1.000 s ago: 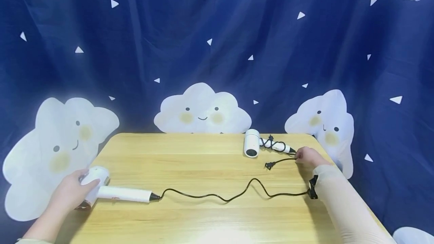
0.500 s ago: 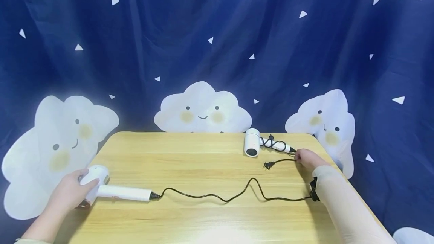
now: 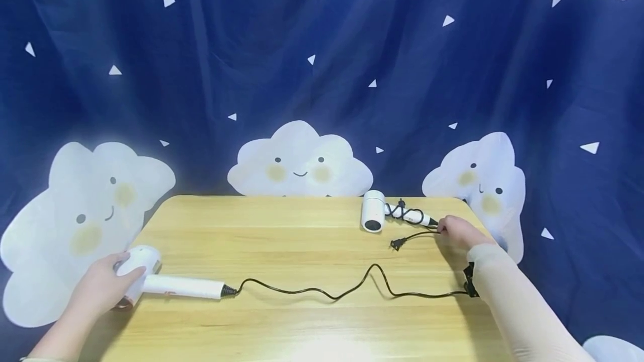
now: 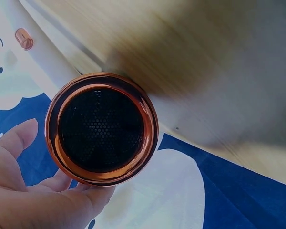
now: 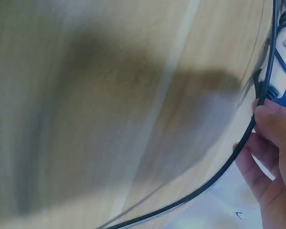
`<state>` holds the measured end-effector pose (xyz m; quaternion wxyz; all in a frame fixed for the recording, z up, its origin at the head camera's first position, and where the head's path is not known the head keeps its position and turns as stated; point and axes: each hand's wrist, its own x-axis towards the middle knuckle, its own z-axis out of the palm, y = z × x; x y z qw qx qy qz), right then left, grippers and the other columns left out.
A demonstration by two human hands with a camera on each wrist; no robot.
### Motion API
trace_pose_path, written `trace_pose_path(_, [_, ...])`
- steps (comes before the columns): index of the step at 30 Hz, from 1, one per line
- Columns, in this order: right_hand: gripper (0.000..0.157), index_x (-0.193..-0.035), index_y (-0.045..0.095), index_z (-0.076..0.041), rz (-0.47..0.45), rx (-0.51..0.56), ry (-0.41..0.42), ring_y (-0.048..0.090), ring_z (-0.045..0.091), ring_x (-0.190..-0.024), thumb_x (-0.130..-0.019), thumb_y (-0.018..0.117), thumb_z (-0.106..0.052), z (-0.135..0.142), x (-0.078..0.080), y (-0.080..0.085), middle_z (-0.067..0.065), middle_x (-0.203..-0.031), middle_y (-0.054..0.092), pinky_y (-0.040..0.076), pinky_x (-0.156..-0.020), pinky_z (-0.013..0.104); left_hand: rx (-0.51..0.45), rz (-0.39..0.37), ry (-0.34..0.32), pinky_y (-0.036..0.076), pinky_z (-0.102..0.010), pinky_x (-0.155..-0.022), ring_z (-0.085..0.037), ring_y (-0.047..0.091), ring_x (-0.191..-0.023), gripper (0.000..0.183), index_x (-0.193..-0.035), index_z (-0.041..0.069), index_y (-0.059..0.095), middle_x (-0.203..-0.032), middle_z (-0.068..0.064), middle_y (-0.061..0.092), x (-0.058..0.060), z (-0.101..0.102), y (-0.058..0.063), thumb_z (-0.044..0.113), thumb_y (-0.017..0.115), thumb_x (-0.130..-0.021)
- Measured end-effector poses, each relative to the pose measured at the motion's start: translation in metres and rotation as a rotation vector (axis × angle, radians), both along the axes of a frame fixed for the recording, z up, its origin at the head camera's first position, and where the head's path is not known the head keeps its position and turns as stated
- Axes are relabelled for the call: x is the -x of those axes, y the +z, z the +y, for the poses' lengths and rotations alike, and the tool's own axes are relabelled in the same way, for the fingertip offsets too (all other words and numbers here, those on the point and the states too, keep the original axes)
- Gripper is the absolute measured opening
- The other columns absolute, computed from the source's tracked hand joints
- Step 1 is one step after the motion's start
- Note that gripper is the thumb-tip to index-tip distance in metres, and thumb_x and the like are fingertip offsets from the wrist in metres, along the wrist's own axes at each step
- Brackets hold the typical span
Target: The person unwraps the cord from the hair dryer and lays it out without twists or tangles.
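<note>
A white hair dryer (image 3: 183, 286) lies at the left, its handle pointing right. My left hand (image 3: 103, 286) grips its head from the left, thumb on the near side. The left wrist view shows the dryer's copper-rimmed black grille (image 4: 102, 129) beside the curved fingers. My right hand (image 3: 460, 232) is at the table's far right, pinching a black cord (image 5: 229, 164) between thumb and fingers. The two-pin plug (image 3: 397, 244) lies on the table to the left of that hand. Just beyond is a second white hair dryer (image 3: 373, 212), black cord wound round its handle.
The long cord (image 3: 314, 290) of the left dryer waves across the wooden table (image 3: 282, 239) to my right wrist, where a black strap (image 3: 470, 281) overlaps its end. A blue curtain (image 3: 302, 43) with white clouds hangs behind the table's back edge.
The plug has shifted slightly left. The long cord's right end has come down a little beside my right wrist. My left hand and its hair dryer stay in place.
</note>
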<state>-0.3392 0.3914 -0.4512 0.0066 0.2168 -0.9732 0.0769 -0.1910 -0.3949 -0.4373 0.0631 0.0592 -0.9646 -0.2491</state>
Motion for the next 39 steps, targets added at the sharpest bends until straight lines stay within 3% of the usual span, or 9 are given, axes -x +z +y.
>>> trace_pose_path(7, [0.009,-0.09,0.069,0.003,0.007,0.036,0.01,0.067,0.038,-0.087,-0.087,0.063,0.008,0.0,-0.003,0.011,0.014,-0.087,0.07,0.053,-0.084,0.052,-0.009,-0.004,0.0,0.034,-0.072,-0.093,-0.067,0.038,-0.115,0.072,-0.131,-0.026,0.039,-0.132,-0.05,0.035,0.0,0.001,0.001,0.035,0.061,-0.098])
trace_pose_path(17, [0.014,-0.082,0.072,-0.002,0.1,0.008,0.143,0.068,0.031,-0.081,-0.084,0.067,0.011,-0.002,-0.002,0.035,0.01,-0.082,0.072,0.055,-0.076,0.046,-0.005,0.007,-0.002,0.037,-0.071,-0.091,-0.066,0.042,-0.112,0.072,-0.131,-0.026,0.04,-0.131,-0.05,0.037,0.0,0.0,0.001,0.034,0.062,-0.097])
trace_pose_path(27, [0.009,-0.09,0.072,0.005,0.06,0.115,0.143,0.068,0.036,-0.085,-0.086,0.066,0.011,-0.003,-0.007,0.071,0.015,-0.089,0.072,0.056,-0.076,0.048,0.004,0.026,-0.04,0.037,-0.071,-0.09,-0.067,0.042,-0.112,0.07,-0.128,-0.028,0.041,-0.129,-0.05,0.039,-0.002,-0.004,-0.005,0.023,0.07,-0.092])
trace_pose_path(31, [0.007,-0.092,0.072,0.007,0.064,0.193,0.108,0.067,0.034,-0.084,-0.088,0.066,0.01,0.004,-0.008,0.081,0.018,-0.091,0.071,0.057,-0.072,0.044,0.012,0.036,-0.041,0.036,-0.072,-0.091,-0.068,0.04,-0.113,0.068,-0.128,-0.028,0.041,-0.129,-0.05,0.039,-0.003,-0.004,-0.005,0.021,0.07,-0.091])
trace_pose_path(35, [0.01,-0.1,0.07,0.01,0.077,0.241,-0.002,0.067,0.037,-0.087,-0.094,0.064,0.004,0.013,-0.011,0.088,0.024,-0.097,0.07,0.056,-0.073,0.045,0.018,0.044,-0.042,0.036,-0.072,-0.091,-0.067,0.04,-0.113,0.067,-0.128,-0.028,0.041,-0.129,-0.05,0.038,-0.003,-0.004,-0.005,0.021,0.069,-0.092])
trace_pose_path(39, [0.018,-0.106,0.068,0.013,0.147,0.304,-0.13,0.065,0.041,-0.094,-0.098,0.059,-0.001,0.02,-0.015,0.09,0.03,-0.105,0.067,0.053,-0.079,0.049,0.024,0.052,-0.051,0.036,-0.072,-0.091,-0.067,0.04,-0.113,0.067,-0.128,-0.028,0.041,-0.128,-0.05,0.039,-0.002,-0.005,-0.007,0.022,0.069,-0.092])
